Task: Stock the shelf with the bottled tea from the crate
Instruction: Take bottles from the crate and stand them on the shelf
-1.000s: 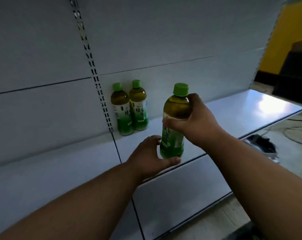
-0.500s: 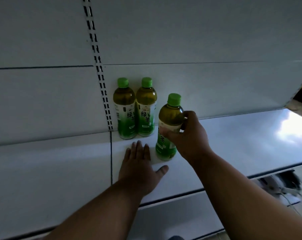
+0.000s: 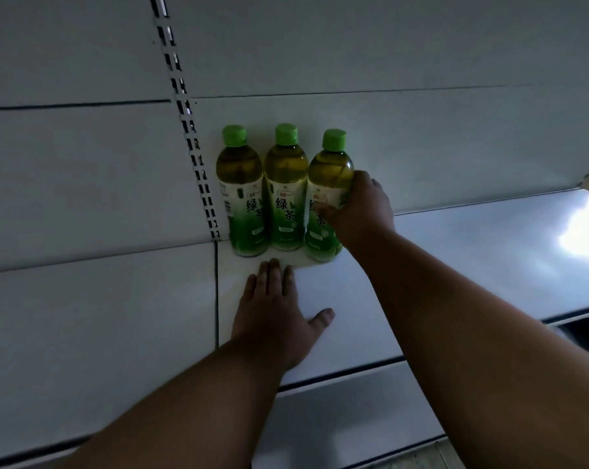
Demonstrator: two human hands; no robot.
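Three green-capped bottles of green tea stand in a row at the back of the white shelf (image 3: 455, 265), against the back panel. The left bottle (image 3: 242, 198) and the middle bottle (image 3: 285, 194) stand free. My right hand (image 3: 357, 211) is wrapped around the right bottle (image 3: 326, 184), which touches the middle one and rests on the shelf. My left hand (image 3: 276, 316) lies flat on the shelf just in front of the bottles, fingers spread, holding nothing. The crate is out of sight.
A slotted metal upright (image 3: 191, 130) runs down the back panel just left of the bottles. A seam (image 3: 216, 292) divides the shelf into a left and a right board. The shelf stretches bare to the right, with glare at its far end.
My right hand has carried the third bottle back and set it beside the other two. My left hand has let go of its base and settled flat on the shelf.
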